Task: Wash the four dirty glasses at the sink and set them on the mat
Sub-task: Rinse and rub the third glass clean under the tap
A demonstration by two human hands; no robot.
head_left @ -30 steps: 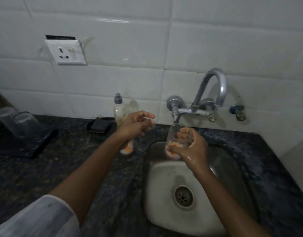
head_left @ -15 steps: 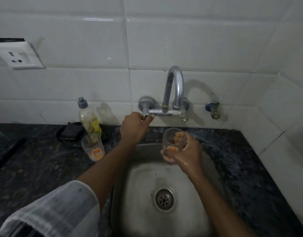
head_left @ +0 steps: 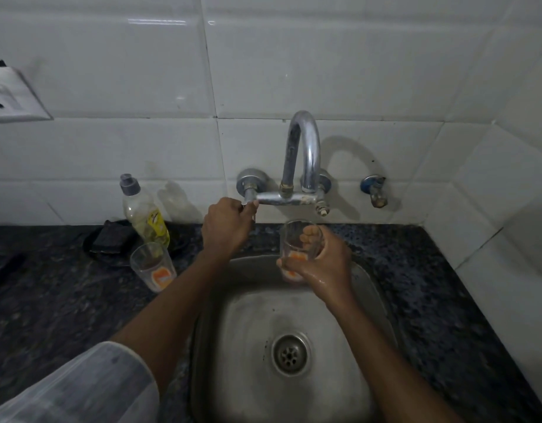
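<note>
My right hand grips a clear glass with an orange mark near its base, holding it upright over the back of the steel sink, just below the tap spout. My left hand is closed around the tap's left handle. I see no water running. A second clear glass with an orange mark stands upright on the dark counter, left of the sink.
A dish soap bottle stands against the tiled wall behind the counter glass, beside a dark scrub pad in a dish. A small wall valve sits right of the tap. A socket is at far left.
My left hand moved from mid-air above the counter onto the tap's left handle. The view swung right, so the mat with its glasses left the frame. My right hand kept hold of the glass.
</note>
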